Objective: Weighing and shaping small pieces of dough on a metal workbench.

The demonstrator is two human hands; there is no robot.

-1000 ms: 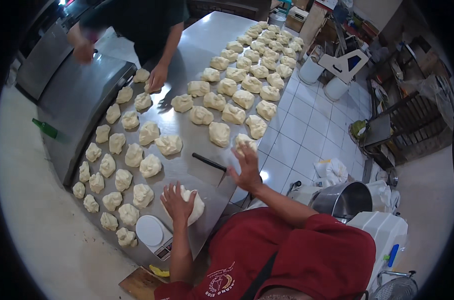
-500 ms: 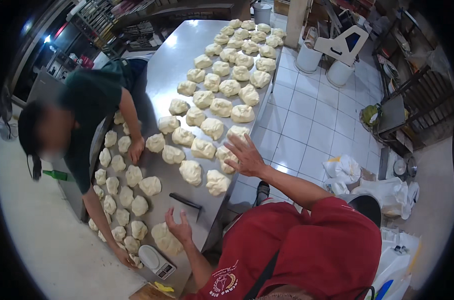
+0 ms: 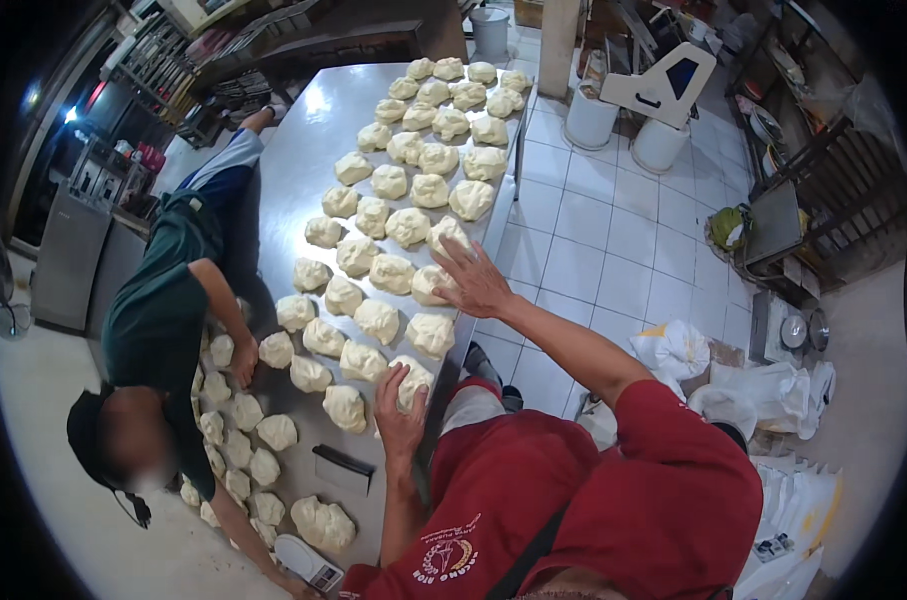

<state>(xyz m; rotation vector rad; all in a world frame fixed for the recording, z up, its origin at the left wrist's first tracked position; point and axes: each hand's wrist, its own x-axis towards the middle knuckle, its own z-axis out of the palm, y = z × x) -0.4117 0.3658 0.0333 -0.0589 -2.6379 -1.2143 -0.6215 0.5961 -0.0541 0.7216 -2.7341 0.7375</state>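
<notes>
Rows of pale dough pieces point(image 3: 376, 321) cover the right part of the steel table point(image 3: 292, 165). My right hand point(image 3: 471, 282), fingers spread, rests against a dough piece point(image 3: 431, 285) at the table's right edge. Nearer to me, the fingers of my left hand point(image 3: 401, 412) lie apart over the lower side of another dough piece point(image 3: 414, 380). A dough scraper point(image 3: 344, 466) with a black handle lies to the left of that hand. Below the scraper sits a larger lump of dough point(image 3: 324, 524).
Across the table a person in a green shirt point(image 3: 159, 290) leans in, one hand point(image 3: 244, 360) beside smaller dough pieces point(image 3: 247, 411), the other arm reaching past a white scale point(image 3: 307, 562). White bags point(image 3: 674, 348) and buckets point(image 3: 591, 120) stand on the tiled floor to the right.
My left hand has moved from above the large lump to a dough piece farther up the table. My right hand stays spread at the right edge. The other person leans lower, and the view has shifted.
</notes>
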